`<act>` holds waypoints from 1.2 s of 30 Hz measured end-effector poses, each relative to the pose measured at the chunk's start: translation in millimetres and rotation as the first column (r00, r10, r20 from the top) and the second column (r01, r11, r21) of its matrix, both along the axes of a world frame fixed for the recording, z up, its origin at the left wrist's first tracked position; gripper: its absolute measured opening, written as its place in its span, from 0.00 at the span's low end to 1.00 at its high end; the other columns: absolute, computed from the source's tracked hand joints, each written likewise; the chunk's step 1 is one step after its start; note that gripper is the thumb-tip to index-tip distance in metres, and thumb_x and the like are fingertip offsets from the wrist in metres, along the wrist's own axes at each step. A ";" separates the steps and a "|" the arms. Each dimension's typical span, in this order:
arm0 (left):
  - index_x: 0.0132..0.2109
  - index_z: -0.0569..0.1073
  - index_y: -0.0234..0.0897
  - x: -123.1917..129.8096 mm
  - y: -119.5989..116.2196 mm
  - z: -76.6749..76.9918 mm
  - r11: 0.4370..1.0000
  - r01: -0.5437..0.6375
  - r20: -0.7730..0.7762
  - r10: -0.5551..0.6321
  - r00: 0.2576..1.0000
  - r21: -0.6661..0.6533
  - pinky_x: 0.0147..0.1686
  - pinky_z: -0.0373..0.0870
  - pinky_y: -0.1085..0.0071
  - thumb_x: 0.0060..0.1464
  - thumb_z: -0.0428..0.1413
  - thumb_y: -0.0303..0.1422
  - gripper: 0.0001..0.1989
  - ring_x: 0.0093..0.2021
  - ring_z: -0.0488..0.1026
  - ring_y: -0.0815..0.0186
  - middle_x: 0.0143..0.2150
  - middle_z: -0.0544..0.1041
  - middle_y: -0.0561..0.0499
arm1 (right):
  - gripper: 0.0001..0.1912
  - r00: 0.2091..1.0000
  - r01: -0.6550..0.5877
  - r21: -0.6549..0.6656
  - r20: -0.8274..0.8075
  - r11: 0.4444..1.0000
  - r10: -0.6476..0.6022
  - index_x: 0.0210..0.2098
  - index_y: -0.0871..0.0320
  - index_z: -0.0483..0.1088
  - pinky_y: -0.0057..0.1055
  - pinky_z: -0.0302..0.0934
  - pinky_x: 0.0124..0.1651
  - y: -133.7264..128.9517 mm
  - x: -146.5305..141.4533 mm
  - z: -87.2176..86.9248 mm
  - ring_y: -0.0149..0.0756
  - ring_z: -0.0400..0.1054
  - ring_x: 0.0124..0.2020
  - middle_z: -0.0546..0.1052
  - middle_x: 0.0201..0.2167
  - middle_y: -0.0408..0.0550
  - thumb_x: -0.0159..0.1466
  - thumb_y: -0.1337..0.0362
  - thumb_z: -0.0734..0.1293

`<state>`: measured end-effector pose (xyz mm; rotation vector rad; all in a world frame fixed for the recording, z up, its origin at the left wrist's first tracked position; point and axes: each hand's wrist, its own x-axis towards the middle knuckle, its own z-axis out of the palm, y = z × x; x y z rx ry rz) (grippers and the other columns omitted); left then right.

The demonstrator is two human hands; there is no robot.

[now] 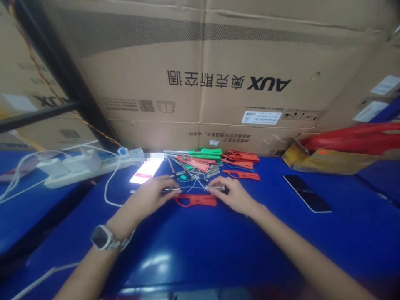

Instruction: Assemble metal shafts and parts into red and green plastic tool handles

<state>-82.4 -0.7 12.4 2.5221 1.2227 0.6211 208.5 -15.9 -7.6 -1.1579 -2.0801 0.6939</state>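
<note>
My left hand (156, 192), with a watch (102, 237) on its wrist, pinches a thin metal rod (171, 189). My right hand (230, 192) is closed on a small lighter mechanism (219, 188) with a dark end. A thin white wire (193, 187) spans the gap between the two hands. Just below the wire, a red lighter casing half (196, 200) lies on the blue table. Beyond the hands is a pile of lighter parts: a green lighter (204, 152) with a long metal tube, red casings (240, 157), and several small metallic pieces (214, 170).
A lit phone (148, 168) lies left of the pile, near a white power strip (84, 166) with chargers and cables. To the right are a dark phone (306, 192) and an open carton (325, 160) with red plastic. A large cardboard box (200, 50) stands behind.
</note>
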 end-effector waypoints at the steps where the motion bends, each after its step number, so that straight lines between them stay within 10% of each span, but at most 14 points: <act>1: 0.41 0.79 0.42 1.7 -2.7 -4.3 1.000 0.000 -0.014 -0.001 1.000 -0.022 0.38 0.69 0.67 0.63 0.54 0.41 0.12 0.36 0.75 0.62 0.37 0.79 0.49 | 0.09 0.999 0.002 0.027 0.049 1.000 -0.003 0.41 0.53 0.74 0.36 0.62 0.44 -3.3 -0.2 -3.6 0.38 0.71 0.38 0.79 0.36 0.45 0.67 0.55 0.67; 36: 0.40 0.81 0.38 19.4 9.8 -9.3 0.957 0.107 0.076 -0.089 0.993 -0.270 0.38 0.70 0.71 0.59 0.57 0.32 0.08 0.36 0.77 0.64 0.37 0.82 0.50 | 0.09 0.955 -0.157 0.159 0.274 0.975 0.109 0.43 0.54 0.77 0.36 0.56 0.47 -8.0 -0.2 -8.4 0.35 0.69 0.41 0.77 0.41 0.47 0.69 0.59 0.66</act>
